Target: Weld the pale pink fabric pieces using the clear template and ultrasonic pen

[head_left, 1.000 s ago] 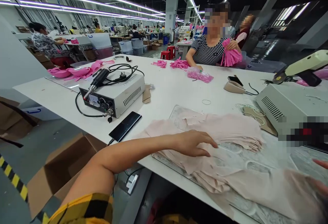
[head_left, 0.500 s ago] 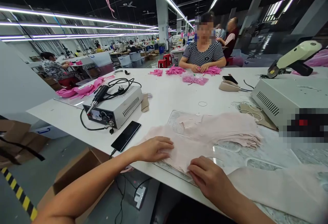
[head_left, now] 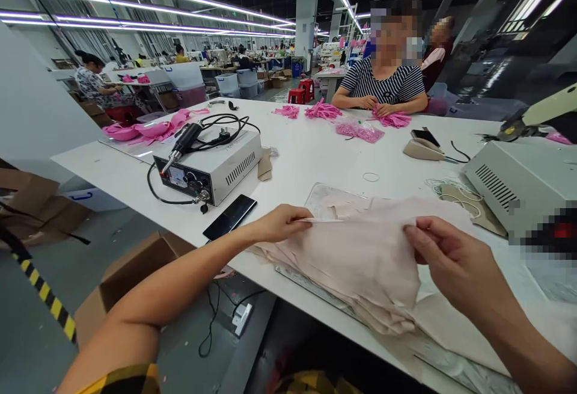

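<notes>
Holds thin, pale-pink, flat cloth panel (head_left: 356, 255) over layered pale-pink cloth stack (head_left: 383, 320), clamped at ten o'clock in left hand (head_left: 285, 222) and at two o'clock in right hand (head_left: 453, 255).

Open tabletop (head_left: 311, 162) beyond fabric (head_left: 356, 261); white unit (head_left: 234, 168) left, grey unit (head_left: 527, 180) right.

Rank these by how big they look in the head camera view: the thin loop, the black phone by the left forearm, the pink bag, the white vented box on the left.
1. White vented box
2. Black phone and pink bag: too alike to rank, phone nearer the camera
3. Thin loop
</notes>
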Motion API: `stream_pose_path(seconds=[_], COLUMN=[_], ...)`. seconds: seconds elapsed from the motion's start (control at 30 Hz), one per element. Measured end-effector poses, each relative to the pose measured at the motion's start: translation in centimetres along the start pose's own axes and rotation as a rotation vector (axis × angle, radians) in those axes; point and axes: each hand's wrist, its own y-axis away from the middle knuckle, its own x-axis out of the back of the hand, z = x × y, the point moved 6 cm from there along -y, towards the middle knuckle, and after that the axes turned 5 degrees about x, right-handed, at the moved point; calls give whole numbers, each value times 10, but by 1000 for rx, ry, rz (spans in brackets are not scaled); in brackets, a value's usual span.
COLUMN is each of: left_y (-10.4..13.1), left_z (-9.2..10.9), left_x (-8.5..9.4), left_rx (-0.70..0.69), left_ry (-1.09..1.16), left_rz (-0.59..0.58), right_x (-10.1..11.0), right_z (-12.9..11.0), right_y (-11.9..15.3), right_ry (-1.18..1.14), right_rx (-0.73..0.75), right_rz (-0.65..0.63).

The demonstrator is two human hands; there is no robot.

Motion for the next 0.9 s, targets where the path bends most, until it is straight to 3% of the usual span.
stream_pose_path(seconds=[0.07,0.17,0.3,0.4,0.5,0.57,0.7,0.8,0.9], left_y=[0,-3,-7,-9,-11,-13,-16,-13,-10], left_z=[1,-7,-15,-15,-19,-22,-25,-23,-17], left_x=[5,3,-1,-2,-1,0,-1,-3,-2], left_rx=[49,200,308,281,288,306,321,299,217], left_ry=[25,-153,-354,-384,-382,-381,-418,-459,-502], left_rz=[-53,-93,-47,-19,-1,18,28,-10,-12], right_x=[-8,-25,-20,-12,-19,-27,-33,-21,8], right_z=[16,50,75,67,47,35,21,18,30], right_y=[-4,-7,1,22,47,57,65,75,87], right_ry=[-52,-7,58,199,390,475,613,638,571], right_rx=[-119,-307,-342,-172,87,255,518,579,513], right_rz=[-76,-199,-185,-253,-324,-291,-99,-34,-101])
